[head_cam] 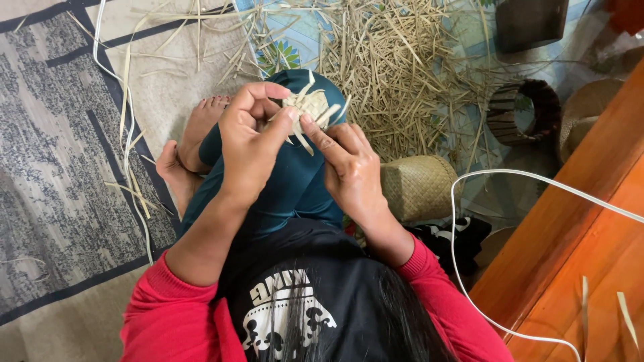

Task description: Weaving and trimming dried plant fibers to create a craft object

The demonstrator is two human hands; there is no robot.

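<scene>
Woven piece: small pale plaited patch of flat straw strips, held up over the raised knee in teal trousers, loose ends sticking out on every side.
Left hand: left hand curled closed on the near-left edge of the patch, thumb arched over the top, forefinger pressing a strip from below.
Right hand: right hand closed in a pinch, fingertips on the lower right edge where a strip end pokes down.
Weight: feather-light by the look of it, both hands carry it with fingertips alone.
Stiffness: strips look dry and springy, flat but bendable; I'd judge they crease or split if folded sharply.
Fragility: weave is only a few crossings wide, so it looks ready to loosen if the pinch lets go.
Where to hold: at the plaited centre, flat between thumb and finger, rather than by the free tails, which would likely slide out.
Slip: smooth, glossy surface, probably slick, so a firm flat pinch suits it.
Around: heap of loose straw strips on the floor just beyond the knee, finished woven basket beside the right forearm, patterned mat to the left, orange wooden furniture on the right with a white strip looping across.
</scene>
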